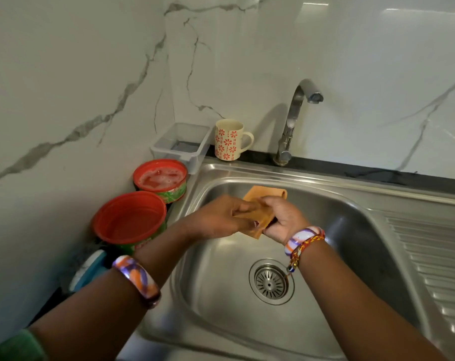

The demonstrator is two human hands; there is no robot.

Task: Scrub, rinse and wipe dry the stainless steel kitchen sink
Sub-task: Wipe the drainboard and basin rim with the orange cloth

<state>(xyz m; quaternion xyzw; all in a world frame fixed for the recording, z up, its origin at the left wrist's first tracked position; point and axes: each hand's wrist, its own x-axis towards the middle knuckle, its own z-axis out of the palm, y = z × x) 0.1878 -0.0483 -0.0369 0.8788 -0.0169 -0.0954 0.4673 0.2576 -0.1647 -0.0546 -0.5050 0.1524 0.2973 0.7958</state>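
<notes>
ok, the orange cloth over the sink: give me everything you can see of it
The orange cloth is a thin, flat sheet, plain in colour, that looks like a soft wipe; whether it is wet cannot be told. It is folded or bunched in the middle, with one flat corner sticking out toward the back wall and another hanging below the hands. The left hand and right hand both pinch it between them, above the sink basin. It touches only the hands, not the steel.

Single view, head-worn: we look forward and steeply down from above the sink [325,194], close in, with our forearms entering from the bottom edge. We face the marble wall [273,48] behind the tap [294,118]; wide-angle bending shows at the edges. No second view to compare.
</notes>
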